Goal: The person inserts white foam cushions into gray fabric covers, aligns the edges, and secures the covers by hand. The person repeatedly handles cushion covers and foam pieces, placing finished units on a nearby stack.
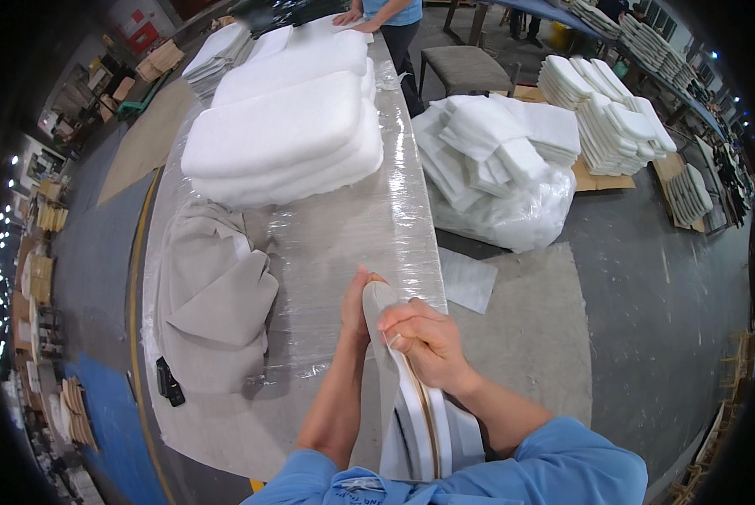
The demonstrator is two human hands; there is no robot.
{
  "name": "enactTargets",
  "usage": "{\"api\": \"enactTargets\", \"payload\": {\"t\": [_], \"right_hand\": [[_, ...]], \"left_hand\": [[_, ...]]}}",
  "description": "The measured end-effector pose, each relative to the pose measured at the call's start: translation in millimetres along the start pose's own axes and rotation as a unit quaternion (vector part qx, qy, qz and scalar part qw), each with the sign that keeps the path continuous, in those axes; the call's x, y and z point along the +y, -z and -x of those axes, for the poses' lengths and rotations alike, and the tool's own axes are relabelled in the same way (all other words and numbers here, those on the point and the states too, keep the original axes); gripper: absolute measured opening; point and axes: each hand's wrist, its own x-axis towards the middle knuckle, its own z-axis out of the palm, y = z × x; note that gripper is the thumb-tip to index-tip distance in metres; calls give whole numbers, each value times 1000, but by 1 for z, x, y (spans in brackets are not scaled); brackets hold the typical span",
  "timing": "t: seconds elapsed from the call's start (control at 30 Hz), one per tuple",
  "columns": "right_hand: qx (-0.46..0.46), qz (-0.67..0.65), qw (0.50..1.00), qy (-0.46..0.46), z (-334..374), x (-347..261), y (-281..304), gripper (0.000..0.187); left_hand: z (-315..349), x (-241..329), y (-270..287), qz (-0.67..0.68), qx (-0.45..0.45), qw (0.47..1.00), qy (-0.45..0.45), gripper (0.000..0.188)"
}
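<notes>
Blue sleeves [575,459] flank brown-striped fabric [425,414] at the right edge of the table [327,252], left hand [356,307] gripping its end, right hand [428,343] clenched on its side, seemingly straightening it, which next likely needs steady tension.

From my remote seat, I see the right hand [428,341] gripping a grey fabric piece [384,374] with a white strip [442,421], the left hand [356,310] partly hidden against its upper end. White pads [276,126] lie stacked farther up the tabletop [335,252], near crumpled grey cloth [217,303].

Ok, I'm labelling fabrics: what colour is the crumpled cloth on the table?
The crumpled cloth is warm grey, best seen in the head view.
</notes>
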Motion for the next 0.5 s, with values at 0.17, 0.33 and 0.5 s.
{"api": "enactTargets", "payload": {"t": [0.17,0.33,0.5], "right_hand": [[-14,-20,1000,1,5,4,0,8],[-25,-28,999,-8,15,-8,0,4],[7,-30,999,-7,27,-18,3,6]], "left_hand": [[17,43,-31,-218,-79,964,-133,65],[50,64,-60,-306,-81,927,-199,60],[75,81,-103,-309,-109,915,-237,52]]}}
